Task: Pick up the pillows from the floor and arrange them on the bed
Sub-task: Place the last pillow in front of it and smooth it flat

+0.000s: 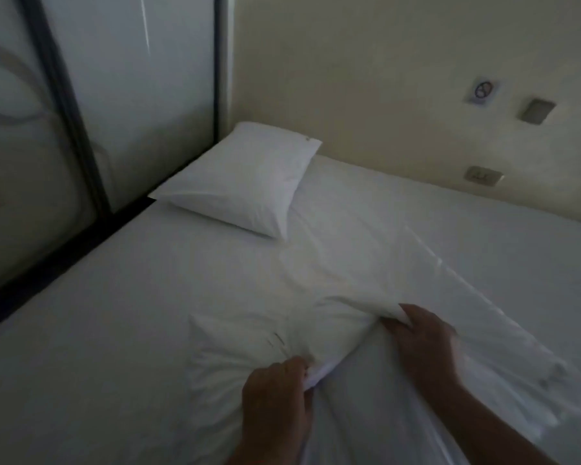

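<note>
My fingers [292, 365] of both hands pinch the soft white second pillow [265, 333] by loose casing; pulled so, it may slide askew from the placed white pillow [245, 179].

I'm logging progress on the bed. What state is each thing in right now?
Plump white pillow at the head corner: lying flat on the bed, untouched.
Second white pillow near the hands: on the bed, bunched, gripped at its near edge.
Left hand: closed on the second pillow's fabric.
Right hand: closed on the same pillow.
White bed sheet: creased.
</note>
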